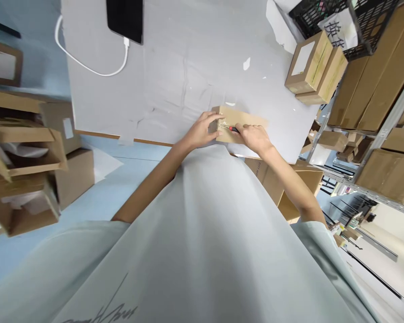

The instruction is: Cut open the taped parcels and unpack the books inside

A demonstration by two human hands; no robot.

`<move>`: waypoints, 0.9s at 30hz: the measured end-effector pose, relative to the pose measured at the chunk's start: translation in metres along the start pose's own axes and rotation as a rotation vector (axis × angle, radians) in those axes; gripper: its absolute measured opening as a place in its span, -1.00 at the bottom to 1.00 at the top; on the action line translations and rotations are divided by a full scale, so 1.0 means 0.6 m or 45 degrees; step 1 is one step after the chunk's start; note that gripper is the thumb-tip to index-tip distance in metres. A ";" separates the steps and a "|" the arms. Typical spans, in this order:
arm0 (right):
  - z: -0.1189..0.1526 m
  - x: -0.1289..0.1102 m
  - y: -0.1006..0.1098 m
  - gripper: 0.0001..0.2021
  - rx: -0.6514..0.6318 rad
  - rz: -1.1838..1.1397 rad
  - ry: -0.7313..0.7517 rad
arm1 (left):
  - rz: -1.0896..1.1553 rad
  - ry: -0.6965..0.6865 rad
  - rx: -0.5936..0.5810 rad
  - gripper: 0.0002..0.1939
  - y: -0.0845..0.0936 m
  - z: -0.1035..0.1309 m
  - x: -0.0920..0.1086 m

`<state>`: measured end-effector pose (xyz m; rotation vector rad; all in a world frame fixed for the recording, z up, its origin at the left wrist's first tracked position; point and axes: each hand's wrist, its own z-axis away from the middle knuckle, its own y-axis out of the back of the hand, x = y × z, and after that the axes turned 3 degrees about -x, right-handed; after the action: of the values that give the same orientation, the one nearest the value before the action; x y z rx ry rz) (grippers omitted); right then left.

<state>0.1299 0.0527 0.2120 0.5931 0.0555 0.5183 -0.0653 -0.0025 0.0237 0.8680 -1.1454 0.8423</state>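
A small cardboard box [232, 116] lies on the grey table near its front edge, close to my body. My left hand [204, 129] grips the box's left end, thumb on the near side and fingers on the far side. In my right hand [254, 137] is a red and black tool [234, 129] with a thin metal tip, which points left and meets the clear tape on the box. The right hand rests over the box's near right part and hides some of it.
A black phone [125, 20] with a white cable [103, 74] lies at the far left of the table [168, 58]. Two taped boxes [311, 67] and a black crate [373, 27] stand at the right. Open cartons [20, 166] are on the left; shelves with boxes are on the right.
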 end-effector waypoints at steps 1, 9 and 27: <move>-0.004 -0.002 0.001 -0.48 -0.002 0.011 -0.008 | 0.008 -0.007 -0.002 -0.30 -0.001 0.000 -0.002; -0.001 -0.011 0.014 -0.47 -0.026 0.079 -0.050 | 0.045 0.002 0.011 -0.32 -0.006 0.002 -0.002; -0.022 -0.029 0.012 -0.52 0.064 0.038 -0.003 | 0.060 0.043 0.056 -0.27 -0.007 0.004 -0.002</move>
<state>0.1092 0.0562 0.2030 0.6440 0.0578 0.5463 -0.0627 -0.0065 0.0225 0.8630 -1.1251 0.9207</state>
